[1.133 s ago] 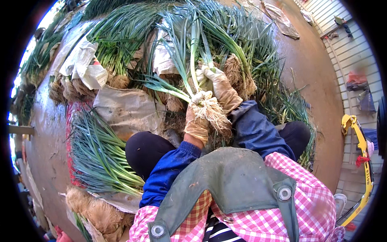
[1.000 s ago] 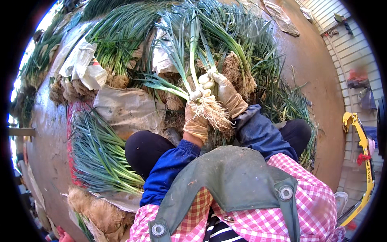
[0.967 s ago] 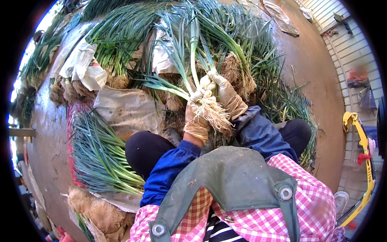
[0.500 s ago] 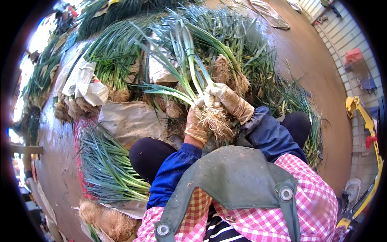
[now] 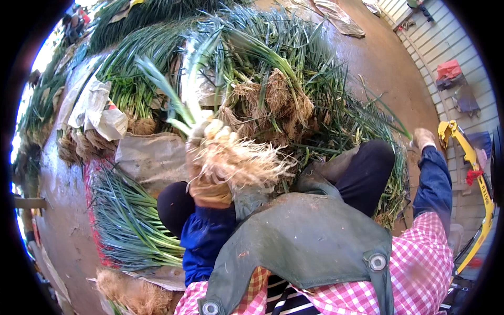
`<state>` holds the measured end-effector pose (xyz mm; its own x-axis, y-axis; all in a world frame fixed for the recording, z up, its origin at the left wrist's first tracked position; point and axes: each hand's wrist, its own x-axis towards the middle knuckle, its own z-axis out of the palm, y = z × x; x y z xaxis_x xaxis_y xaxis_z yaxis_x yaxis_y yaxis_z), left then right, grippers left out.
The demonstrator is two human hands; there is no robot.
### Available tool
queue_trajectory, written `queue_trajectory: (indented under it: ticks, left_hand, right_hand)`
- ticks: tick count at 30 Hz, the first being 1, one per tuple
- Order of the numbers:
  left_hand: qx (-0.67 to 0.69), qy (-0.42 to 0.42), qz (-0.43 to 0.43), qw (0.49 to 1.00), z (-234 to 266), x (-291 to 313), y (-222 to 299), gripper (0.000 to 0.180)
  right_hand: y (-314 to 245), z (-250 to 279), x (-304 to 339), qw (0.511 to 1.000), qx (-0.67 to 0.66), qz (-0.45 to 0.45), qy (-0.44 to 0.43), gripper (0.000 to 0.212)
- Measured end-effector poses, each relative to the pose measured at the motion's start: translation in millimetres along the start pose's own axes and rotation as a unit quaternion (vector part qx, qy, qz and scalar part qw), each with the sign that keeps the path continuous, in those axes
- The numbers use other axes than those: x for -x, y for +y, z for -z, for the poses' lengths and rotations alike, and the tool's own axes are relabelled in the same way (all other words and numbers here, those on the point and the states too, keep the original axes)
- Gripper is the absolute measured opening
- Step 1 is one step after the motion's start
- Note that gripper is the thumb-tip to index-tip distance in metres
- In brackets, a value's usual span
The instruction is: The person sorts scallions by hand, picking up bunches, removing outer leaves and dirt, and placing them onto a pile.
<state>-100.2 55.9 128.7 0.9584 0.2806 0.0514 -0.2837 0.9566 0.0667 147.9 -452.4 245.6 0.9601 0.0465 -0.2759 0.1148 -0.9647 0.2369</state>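
My left hand (image 5: 198, 163), in a soiled pale glove, is closed round a small bunch of green onions (image 5: 181, 113). Their pale, stringy roots (image 5: 244, 160) spread toward the right, and the upper leaves are blurred. Far out to the right, my right hand (image 5: 423, 138) is closed at the end of a long green onion leaf (image 5: 391, 116), which trails back toward the heap. Beyond my knees lies a big heap of green onions (image 5: 310, 58) with brown, soil-covered roots (image 5: 278, 100).
Left of my knee, trimmed green onions (image 5: 139, 220) lie on red-edged sheeting. A root pile (image 5: 134, 291) sits at lower left. Sacking (image 5: 149, 160) and more bundles (image 5: 139, 79) lie farther off. A yellow metal arm (image 5: 480, 178) stands at right near a pale ribbed wall (image 5: 436, 42).
My right hand has left the bunch and swung far right with a leaf. My left hand has shifted left, turning the bunch so its roots point right.
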Motion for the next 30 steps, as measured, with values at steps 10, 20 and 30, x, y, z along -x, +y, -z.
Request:
queue_trajectory:
  ticks: [10, 20, 30]
  left_hand:
    - [-0.019, 0.17, -0.097, 0.98, -10, 18, 6, 0.009]
    - [0.037, 0.062, 0.014, 0.997, 3, 19, 1, 0.011]
    - [-0.073, 0.012, -0.003, 0.997, 7, 9, -9, 0.019]
  right_hand:
    - [-453, -47, -7, 0.627, -0.637, 0.308, -0.327, 0.07]
    - [-582, -76, -93, 0.289, -0.827, 0.268, -0.402, 0.023]
    - [-145, 45, -47, 0.63, -0.678, 0.341, -0.166, 0.025]
